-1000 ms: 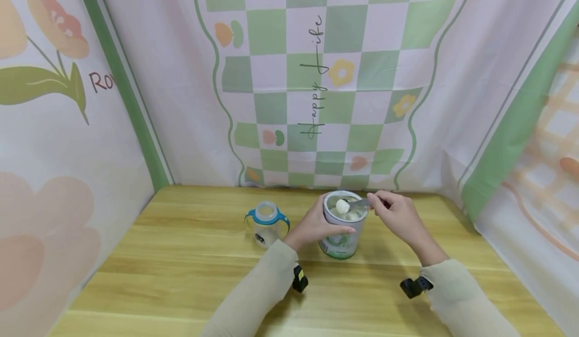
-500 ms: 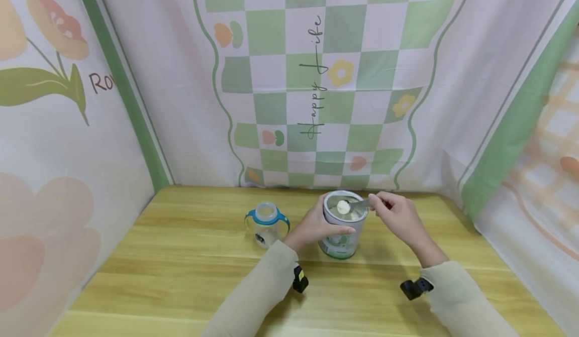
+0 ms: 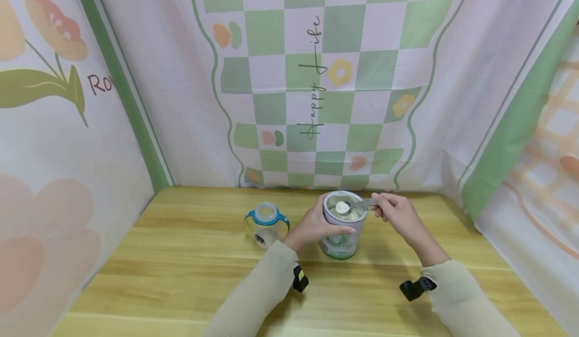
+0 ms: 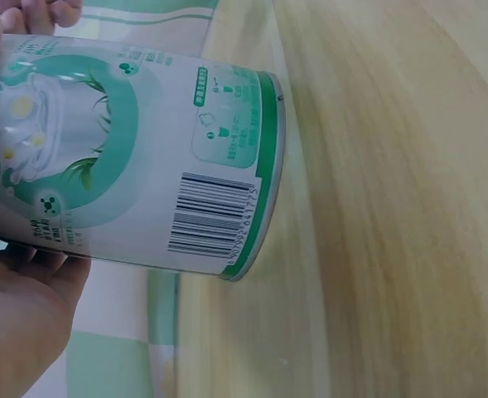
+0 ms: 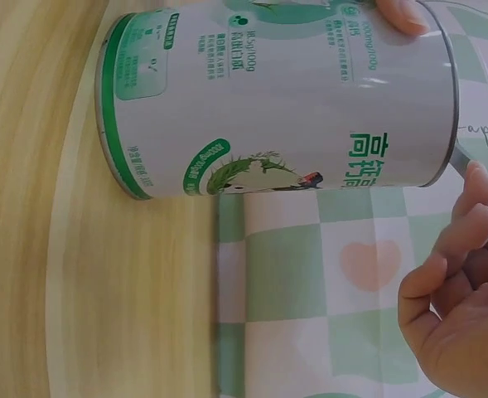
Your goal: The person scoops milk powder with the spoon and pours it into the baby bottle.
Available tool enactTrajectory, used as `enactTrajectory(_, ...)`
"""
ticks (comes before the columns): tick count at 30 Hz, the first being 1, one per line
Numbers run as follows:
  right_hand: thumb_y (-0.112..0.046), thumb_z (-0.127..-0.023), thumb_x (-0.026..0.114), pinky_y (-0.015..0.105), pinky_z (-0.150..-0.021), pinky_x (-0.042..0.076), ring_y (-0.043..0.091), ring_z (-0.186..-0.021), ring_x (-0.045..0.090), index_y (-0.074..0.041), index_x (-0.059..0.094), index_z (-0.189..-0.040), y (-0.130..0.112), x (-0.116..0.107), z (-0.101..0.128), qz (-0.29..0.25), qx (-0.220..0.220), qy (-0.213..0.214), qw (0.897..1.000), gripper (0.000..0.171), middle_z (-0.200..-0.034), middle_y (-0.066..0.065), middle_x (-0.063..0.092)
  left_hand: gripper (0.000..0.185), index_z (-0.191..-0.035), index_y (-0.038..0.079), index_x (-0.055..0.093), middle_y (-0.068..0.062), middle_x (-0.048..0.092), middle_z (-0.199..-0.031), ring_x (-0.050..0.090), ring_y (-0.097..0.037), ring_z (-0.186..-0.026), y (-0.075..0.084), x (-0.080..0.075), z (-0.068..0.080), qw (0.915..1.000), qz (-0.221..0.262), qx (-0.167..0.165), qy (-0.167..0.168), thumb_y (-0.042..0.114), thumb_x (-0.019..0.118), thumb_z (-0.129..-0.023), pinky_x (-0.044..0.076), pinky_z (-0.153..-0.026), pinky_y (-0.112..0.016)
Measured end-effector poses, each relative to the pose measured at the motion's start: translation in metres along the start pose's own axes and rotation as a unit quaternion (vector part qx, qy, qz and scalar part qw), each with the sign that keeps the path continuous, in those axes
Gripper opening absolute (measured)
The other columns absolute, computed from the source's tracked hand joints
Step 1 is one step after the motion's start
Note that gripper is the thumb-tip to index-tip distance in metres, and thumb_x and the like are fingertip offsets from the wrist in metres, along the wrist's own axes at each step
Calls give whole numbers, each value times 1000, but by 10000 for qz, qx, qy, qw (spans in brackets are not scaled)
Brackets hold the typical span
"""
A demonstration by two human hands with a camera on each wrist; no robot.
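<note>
An open can of milk powder (image 3: 344,237), white with green print, stands upright on the table. My left hand (image 3: 316,225) grips its left side, thumb across the front; the left wrist view shows the can's barcode side (image 4: 144,157) and part of that hand (image 4: 20,323). Over the can's mouth is the bowl of a metal spoon (image 3: 362,203), heaped with white powder (image 3: 342,207). My right hand (image 3: 398,218) pinches the spoon's handle just right of the rim. In the right wrist view, the handle (image 5: 461,159) shows beside the rim, largely hidden by the fingers.
A clear baby cup (image 3: 267,229) with a blue collar and two blue handles stands left of the can, near my left wrist. Beneath everything is a wooden table (image 3: 181,276). A patterned curtain (image 3: 312,101) hangs along its back edge.
My right hand has shifted slightly right along the spoon, so more of the handle shows. The heap of powder looks a little flatter. My left hand and the can stay put.
</note>
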State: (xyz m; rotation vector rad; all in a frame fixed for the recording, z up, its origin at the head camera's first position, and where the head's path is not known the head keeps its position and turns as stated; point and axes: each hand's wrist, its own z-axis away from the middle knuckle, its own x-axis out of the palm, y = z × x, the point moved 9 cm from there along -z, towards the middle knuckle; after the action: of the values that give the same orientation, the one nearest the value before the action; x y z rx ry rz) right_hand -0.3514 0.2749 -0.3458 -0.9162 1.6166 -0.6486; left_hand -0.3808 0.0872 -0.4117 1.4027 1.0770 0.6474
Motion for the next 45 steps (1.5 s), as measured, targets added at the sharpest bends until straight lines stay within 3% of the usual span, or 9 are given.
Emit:
enactTrajectory(12, -36, -107, 48, 28, -65, 49, 14, -68, 54, 9, 66, -98, -4, 0, -2, -282, 72, -65, 9996, 49, -76, 3, 61, 95, -150, 28, 35, 12, 49, -136, 53, -6, -119, 8, 1, 2, 9997, -64, 215, -28, 32, 92, -74, 44, -101, -36)
enactTrajectory(18, -35, -107, 49, 26, -63, 48, 14, -67, 53, 6, 67, -93, -11, -1, -2, -365, -56, -28, 9993, 47, -74, 4, 61, 111, -159, 26, 22, 10, 46, -143, 49, -10, -126, 6, -3, 4, 9998, -185, 41, 10, 37, 92, -73, 40, -106, -42)
enactTrajectory(22, -35, -107, 48, 26, -63, 48, 15, -68, 53, 5, 66, -91, -16, -1, -2, -427, -157, -38, 9990, 47, -75, 4, 60, 112, -160, 26, 19, 5, 43, -148, 47, -15, -130, 8, -6, 6, 9995, -313, 17, 28, 40, 90, -74, 40, -106, -45)
enactTrajectory(32, -35, -106, 51, 24, -63, 48, 12, -68, 54, 4, 66, -88, -27, -3, -5, -556, -234, 39, 9982, 46, -73, 2, 61, 114, -160, 22, 23, 7, 38, -153, 38, -16, -138, 21, -18, 10, 9976, -671, 63, 174, 46, 91, -72, 34, -111, -45)
enactTrajectory(40, -37, -106, 51, 23, -64, 49, 11, -69, 54, 5, 67, -90, -37, -1, -9, -465, -245, 34, 9986, 47, -77, 8, 63, 109, -160, 23, 22, 8, 37, -155, 35, -20, -143, 31, -29, 13, 9962, -841, 144, 151, 46, 88, -76, 30, -114, -47)
enactTrajectory(45, -34, -106, 51, 23, -64, 48, 11, -69, 54, 10, 67, -93, -43, 4, -12, -530, -285, 6, 9982, 49, -75, 2, 61, 104, -159, 21, 26, 3, 37, -155, 37, -24, -141, 37, -39, 16, 9912, -1286, 229, 236, 44, 86, -78, 33, -112, -49)
